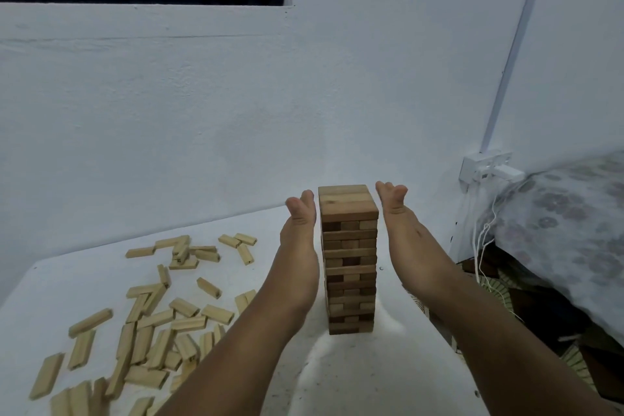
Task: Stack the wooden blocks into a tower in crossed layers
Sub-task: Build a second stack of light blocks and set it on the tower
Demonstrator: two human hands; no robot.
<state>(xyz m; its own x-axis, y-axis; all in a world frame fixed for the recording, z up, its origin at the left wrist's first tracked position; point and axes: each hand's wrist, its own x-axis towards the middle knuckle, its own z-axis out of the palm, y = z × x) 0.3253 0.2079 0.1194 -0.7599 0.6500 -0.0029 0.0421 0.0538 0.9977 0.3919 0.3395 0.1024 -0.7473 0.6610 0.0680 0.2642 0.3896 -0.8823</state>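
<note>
A tower of wooden blocks (349, 260) stands upright on the white table (354, 378), built in several crossed layers. My left hand (299, 226) is flat and vertical against or just beside the tower's upper left side. My right hand (396, 213) is flat beside the upper right side, with a narrow gap to the top blocks. Both hands are open and hold nothing. Many loose wooden blocks (152, 321) lie scattered on the table to the left.
A white wall rises behind the table, with a dark window opening at the top left. To the right, a wall socket (486, 164) with a white plug and cable hangs beside a patterned bed cover (567, 223).
</note>
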